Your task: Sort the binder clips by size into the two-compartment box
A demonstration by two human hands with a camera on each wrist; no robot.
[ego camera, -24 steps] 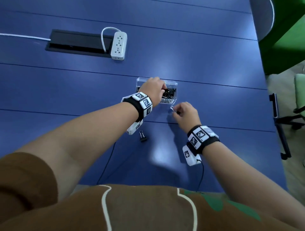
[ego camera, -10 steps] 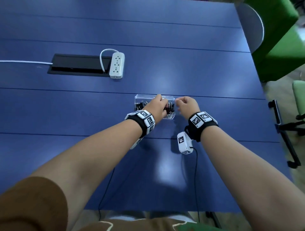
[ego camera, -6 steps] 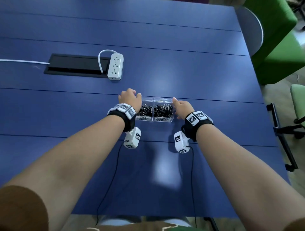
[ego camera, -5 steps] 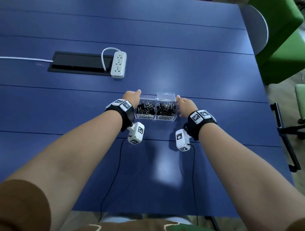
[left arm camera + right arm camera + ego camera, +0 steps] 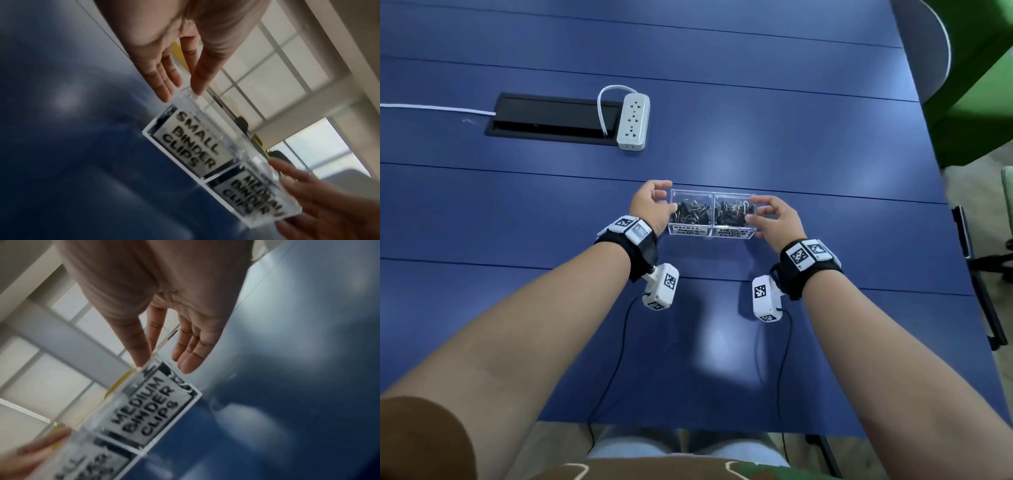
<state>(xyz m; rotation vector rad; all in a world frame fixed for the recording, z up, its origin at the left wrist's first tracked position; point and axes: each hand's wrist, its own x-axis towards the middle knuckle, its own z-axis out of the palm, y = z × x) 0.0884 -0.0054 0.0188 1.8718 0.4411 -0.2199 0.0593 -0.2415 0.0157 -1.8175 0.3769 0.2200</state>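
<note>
**Both hands at the ends of the clip box**

The blue table (image 5: 756, 102) fills most of your view, its seams running left to right. Off its far right corner stands a green chair (image 5: 976, 85). On the far left of the table a black cable hatch (image 5: 548, 120) is set into the surface, and a white power strip (image 5: 632, 122) lies at its right end, its white cord looping back into the hatch.

Your two forearms reach in from the near edge, each wearing a black wrist strap with a white marker-covered camera block hanging under it.

The clear two-compartment box (image 5: 711, 232) stands on the table between your hands, roughly mid-table. Its left compartment is labelled SMALL BINDER CLIPS (image 5: 193, 139) and its right one MEDIUM BINDER CLIPS (image 5: 150, 408). Both hold a heap of black binder clips (image 5: 732, 212).

Your left hand (image 5: 650, 209) sits at the box's left end, fingers loosely extended, thumb tip at the near top corner; the left wrist view shows the fingers straight and not wrapped round it. Your right hand (image 5: 774, 219) mirrors this at the right end: fingers straight and slack, thumb tip touching the top corner. Neither hand grips anything.
</note>
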